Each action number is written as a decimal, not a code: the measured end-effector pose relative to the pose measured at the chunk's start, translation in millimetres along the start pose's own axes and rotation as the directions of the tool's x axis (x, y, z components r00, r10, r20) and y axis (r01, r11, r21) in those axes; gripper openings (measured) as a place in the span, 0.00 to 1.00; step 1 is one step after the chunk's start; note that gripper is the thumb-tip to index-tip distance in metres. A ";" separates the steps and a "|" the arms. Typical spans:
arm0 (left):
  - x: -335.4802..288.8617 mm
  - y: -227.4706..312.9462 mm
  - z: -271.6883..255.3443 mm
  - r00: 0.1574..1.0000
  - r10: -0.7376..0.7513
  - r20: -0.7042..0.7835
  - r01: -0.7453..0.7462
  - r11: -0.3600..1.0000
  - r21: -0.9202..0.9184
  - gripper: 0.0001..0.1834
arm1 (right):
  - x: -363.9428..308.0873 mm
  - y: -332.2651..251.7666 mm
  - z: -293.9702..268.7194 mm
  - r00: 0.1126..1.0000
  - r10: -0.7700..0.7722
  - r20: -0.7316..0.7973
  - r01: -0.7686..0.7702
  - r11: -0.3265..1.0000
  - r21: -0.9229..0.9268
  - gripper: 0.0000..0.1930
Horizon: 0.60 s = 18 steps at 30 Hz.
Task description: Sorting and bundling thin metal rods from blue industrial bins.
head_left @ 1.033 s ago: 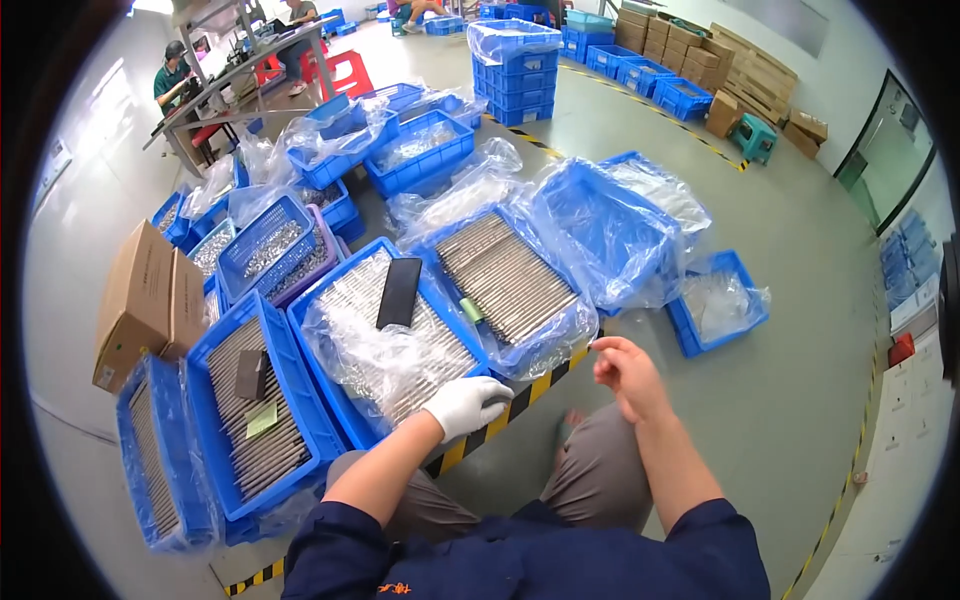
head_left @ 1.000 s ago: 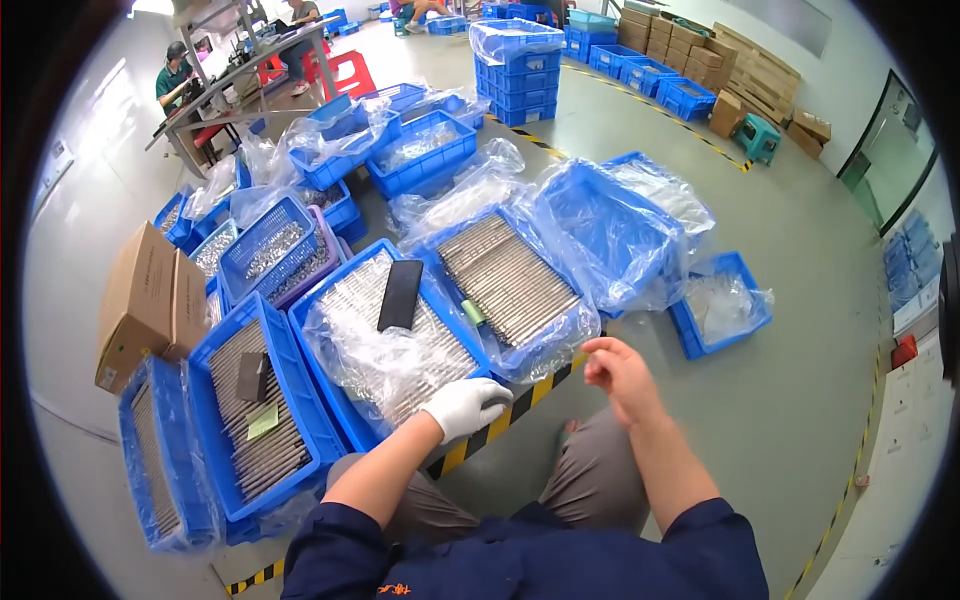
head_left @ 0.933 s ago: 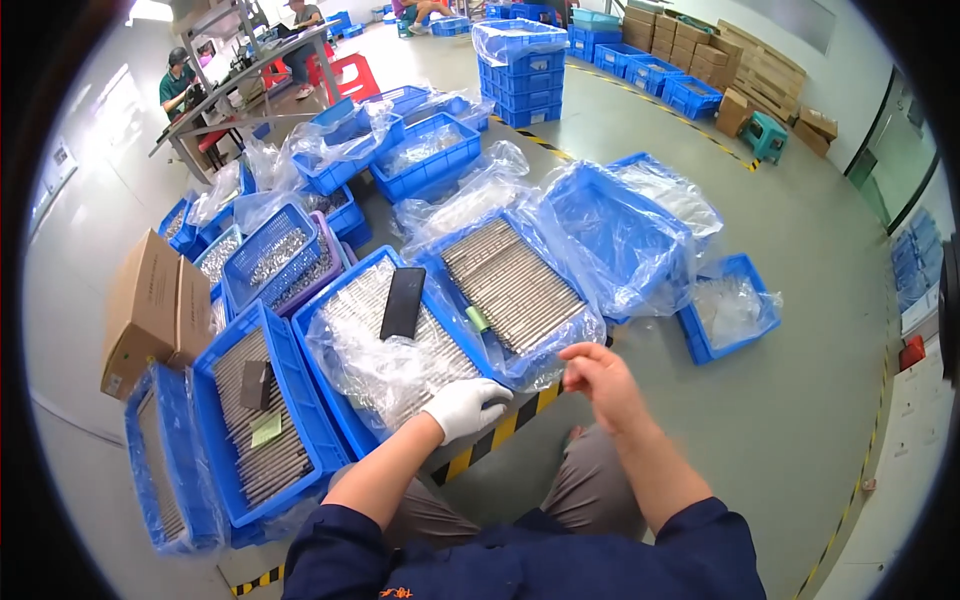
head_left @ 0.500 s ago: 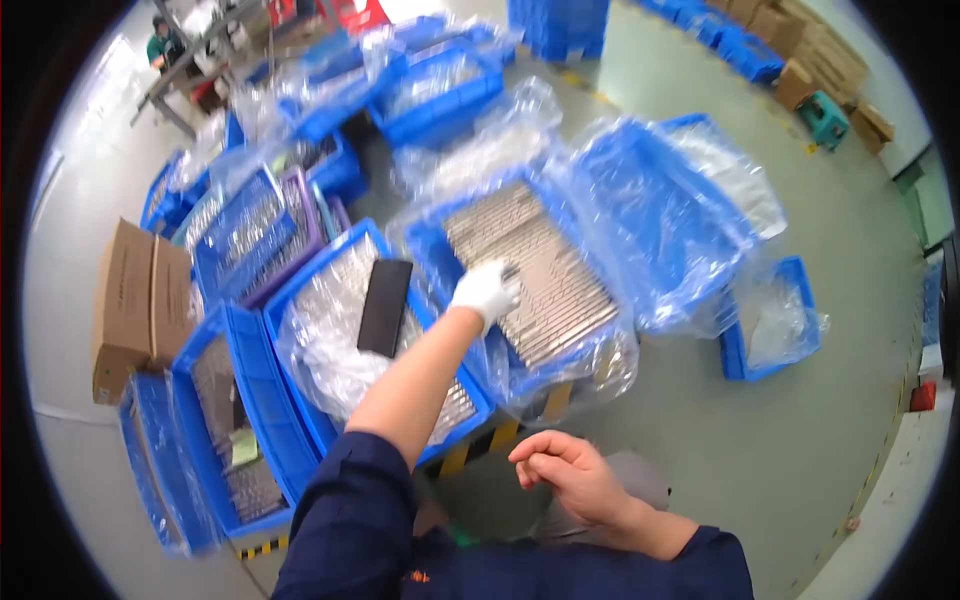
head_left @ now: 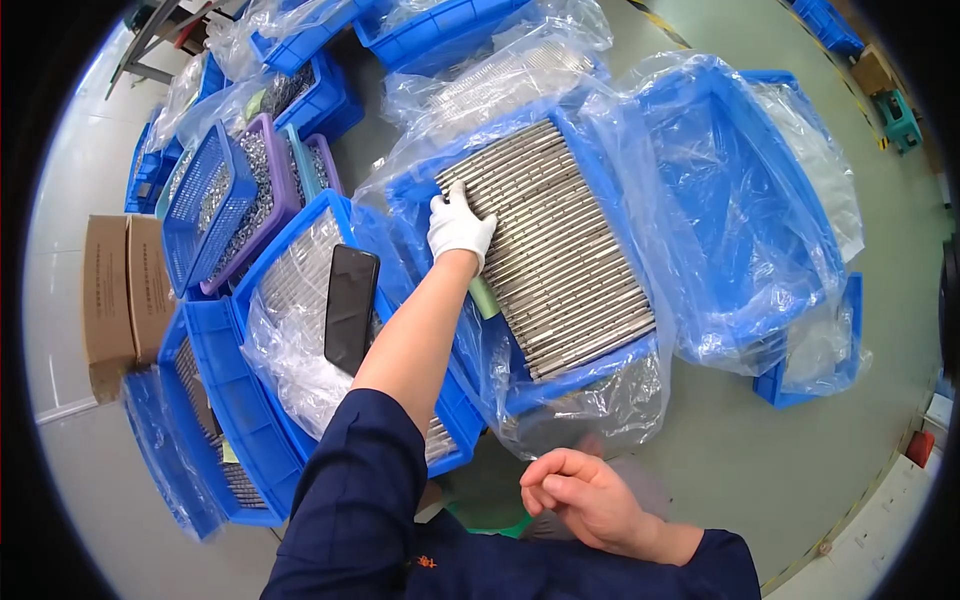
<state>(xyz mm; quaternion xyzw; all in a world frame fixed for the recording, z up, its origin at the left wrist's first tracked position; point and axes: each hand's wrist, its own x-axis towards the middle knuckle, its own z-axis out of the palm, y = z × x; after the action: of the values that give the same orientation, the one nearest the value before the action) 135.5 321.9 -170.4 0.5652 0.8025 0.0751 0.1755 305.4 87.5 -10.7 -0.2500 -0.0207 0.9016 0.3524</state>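
Observation:
My left hand (head_left: 461, 228), in a white glove, reaches into a blue crate (head_left: 530, 397) lined with clear plastic. Its fingers are apart and rest at the left ends of a layer of slim metal rods (head_left: 570, 250) laid side by side. Small dark marks or holes show along the rods. Beside my left wrist, a pale green cylinder (head_left: 484, 298) lies in the gap between rods and crate wall. My bare right hand (head_left: 590, 497) hovers in front of my body, fingers curled in, with nothing visible in them.
A black phone (head_left: 351, 305) lies on plastic film over another rod-filled crate (head_left: 340, 205) at left. To the right stands a plastic-lined blue crate (head_left: 740, 210). Purple bins (head_left: 283, 190) of small metal parts and cardboard boxes (head_left: 120, 290) are at far left.
The view has moved closer over the crate. My left hand has shifted along the rods' left ends toward the far side, and the green cylinder now shows. My right hand stays curled.

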 end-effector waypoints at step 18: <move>6.9 23.2 -23.1 0.950 0.260 0.173 -0.310 0.847 0.432 0.17 | 5.4 -9.7 -13.7 0.997 0.025 0.071 -0.030 0.998 0.058 0.09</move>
<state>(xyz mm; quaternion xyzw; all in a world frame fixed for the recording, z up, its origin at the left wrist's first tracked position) 145.4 338.2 -143.0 0.7065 0.6941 -0.1199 0.0685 314.4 96.4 -22.9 -0.2080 -0.0030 0.9148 0.3462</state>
